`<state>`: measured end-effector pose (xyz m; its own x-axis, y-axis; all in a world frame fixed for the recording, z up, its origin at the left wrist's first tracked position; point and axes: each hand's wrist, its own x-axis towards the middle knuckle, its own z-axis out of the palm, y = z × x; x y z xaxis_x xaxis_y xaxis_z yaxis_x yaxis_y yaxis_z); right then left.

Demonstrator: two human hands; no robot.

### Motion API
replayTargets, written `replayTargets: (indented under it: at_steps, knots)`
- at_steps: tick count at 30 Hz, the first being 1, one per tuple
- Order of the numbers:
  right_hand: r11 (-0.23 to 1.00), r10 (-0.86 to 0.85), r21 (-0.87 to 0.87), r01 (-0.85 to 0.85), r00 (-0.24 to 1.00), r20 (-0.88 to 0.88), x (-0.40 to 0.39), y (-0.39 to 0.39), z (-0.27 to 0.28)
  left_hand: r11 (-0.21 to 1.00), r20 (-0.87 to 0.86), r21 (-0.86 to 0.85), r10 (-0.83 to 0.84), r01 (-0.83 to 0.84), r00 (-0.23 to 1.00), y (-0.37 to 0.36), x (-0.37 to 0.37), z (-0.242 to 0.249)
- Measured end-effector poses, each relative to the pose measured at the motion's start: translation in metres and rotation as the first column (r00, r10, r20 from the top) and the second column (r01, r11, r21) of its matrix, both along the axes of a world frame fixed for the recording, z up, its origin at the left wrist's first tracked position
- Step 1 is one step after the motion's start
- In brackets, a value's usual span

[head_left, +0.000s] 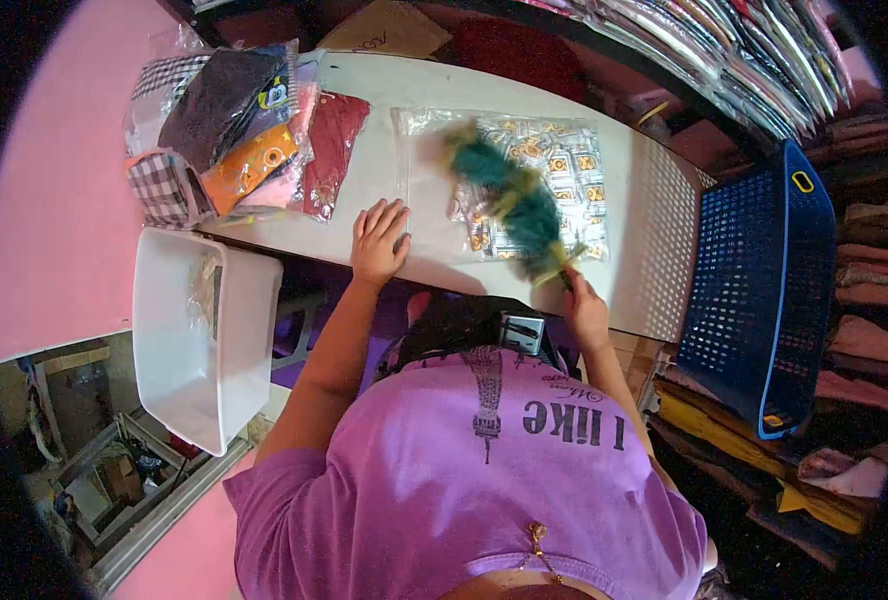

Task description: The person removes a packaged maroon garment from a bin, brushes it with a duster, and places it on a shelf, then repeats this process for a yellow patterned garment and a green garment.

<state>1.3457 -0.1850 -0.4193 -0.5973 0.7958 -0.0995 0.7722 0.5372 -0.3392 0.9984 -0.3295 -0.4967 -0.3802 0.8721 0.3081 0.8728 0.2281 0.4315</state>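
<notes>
One open left hand on table, right hand gripping duster, bagged cloth beneath duster

Bright light over white table, seemingly from right; blue basket casts dotted shadow on tabletop. Glints on plastic package. Duster smeared by motion blur. Stacked clothes at right dim. Wide-lens bowing, straight edges curved, corners black.
</notes>
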Motion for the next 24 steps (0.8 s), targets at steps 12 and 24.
replayTargets:
  at_steps: [12, 24]
  knots:
    - [0.909, 0.319, -0.191, -0.372, 0.912, -0.258, -0.029, -0.032, 0.004, 0.987, 0.025, 0.152, 0.046, -0.05, 0.999, -0.002, -0.001, 0.001]
    - [0.834, 0.344, -0.308, -0.457, 0.869, -0.356, -0.028, -0.026, 0.0, 0.976, -0.032, 0.203, 0.092, -0.083, 0.995, -0.008, 0.0, -0.012]
